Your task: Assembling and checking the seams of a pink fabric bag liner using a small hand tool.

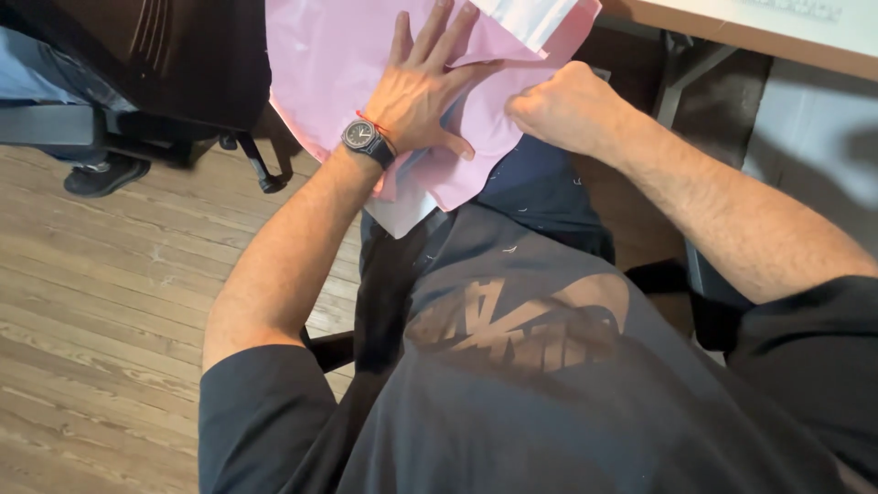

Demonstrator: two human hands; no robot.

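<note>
Pink sheet [347,55] lies over lap. Left hand [422,91] flat, fingers spread, pressing on sheet's middle. Right hand [562,105] fisted at sheet's right edge, pinching it. Desk edge [732,32] just right of sheet; open wood floor [101,274] to sheet's left.

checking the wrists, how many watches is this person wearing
1: a dark watch on the wrist of the left hand, which lies flat on the pink sheet. The right hand's wrist is bare.
</note>
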